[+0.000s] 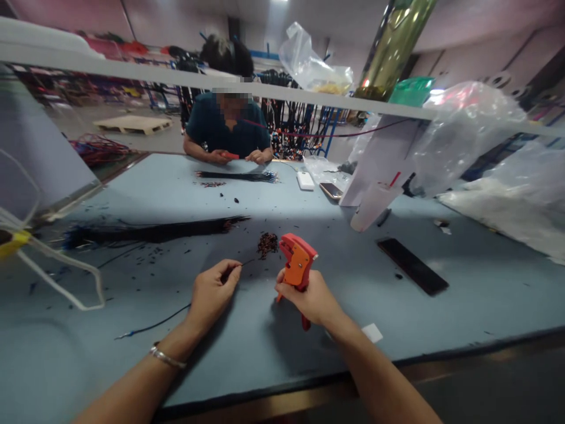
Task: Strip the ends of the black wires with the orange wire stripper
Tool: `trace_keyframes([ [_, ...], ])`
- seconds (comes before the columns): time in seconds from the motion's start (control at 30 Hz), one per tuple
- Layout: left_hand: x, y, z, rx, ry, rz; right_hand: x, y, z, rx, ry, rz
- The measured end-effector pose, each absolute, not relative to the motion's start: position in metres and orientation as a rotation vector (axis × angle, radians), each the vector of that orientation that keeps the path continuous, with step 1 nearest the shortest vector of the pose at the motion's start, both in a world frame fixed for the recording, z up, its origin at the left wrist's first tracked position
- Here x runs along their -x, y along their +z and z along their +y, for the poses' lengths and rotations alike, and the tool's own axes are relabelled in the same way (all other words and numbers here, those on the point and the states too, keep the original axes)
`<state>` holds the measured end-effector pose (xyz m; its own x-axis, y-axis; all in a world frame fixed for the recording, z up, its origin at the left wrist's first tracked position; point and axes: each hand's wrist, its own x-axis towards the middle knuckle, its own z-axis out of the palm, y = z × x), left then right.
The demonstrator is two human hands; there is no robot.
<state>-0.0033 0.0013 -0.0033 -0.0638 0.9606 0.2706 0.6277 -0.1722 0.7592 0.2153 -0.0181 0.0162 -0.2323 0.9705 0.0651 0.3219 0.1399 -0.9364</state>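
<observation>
Between thumb and fingers, my left hand [216, 292] pinches a thin black wire [165, 318]. One short end of the wire sticks out to the right of the fingertips; the other trails to the lower left and ends in a blue tip. My right hand [315, 297] is wrapped around the handles of a red and orange wire stripper [298, 262], held upright with its jaws to the upper left. The wire's end and the jaws are apart. Just beyond the hands lies a small pile of dark and coppery scraps [267, 244].
A long bundle of black wires [159, 231] lies at the left, near a white wire frame [62, 277]. A dark phone [412, 266] and a cup with a straw [377, 200] are on the right. Opposite, a person [227, 129] handles a red tool beside another wire bundle [238, 176].
</observation>
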Motion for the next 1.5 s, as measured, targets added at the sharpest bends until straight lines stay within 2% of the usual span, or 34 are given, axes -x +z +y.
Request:
trace_keyframes([
  [0.37, 0.002, -0.006, -0.003, -1.792, 1.136, 1.755, -0.203, 0.003, -0.022, 0.988, 1.355, -1.583],
  [0.6, -0.001, 0.002, -0.008, -1.929, 1.171, 1.696, -0.219, 0.008, -0.023, 1.138, 0.939, -1.642],
  [1.23, -0.002, -0.002, -0.003, -1.888, 1.175, 1.526, -0.213, 0.014, -0.018, 0.955, 1.436, -1.677],
  [1.5, -0.002, 0.001, -0.005, -1.89, 1.185, 1.505, -0.212, 0.007, -0.024, 0.993, 1.31, -1.635],
])
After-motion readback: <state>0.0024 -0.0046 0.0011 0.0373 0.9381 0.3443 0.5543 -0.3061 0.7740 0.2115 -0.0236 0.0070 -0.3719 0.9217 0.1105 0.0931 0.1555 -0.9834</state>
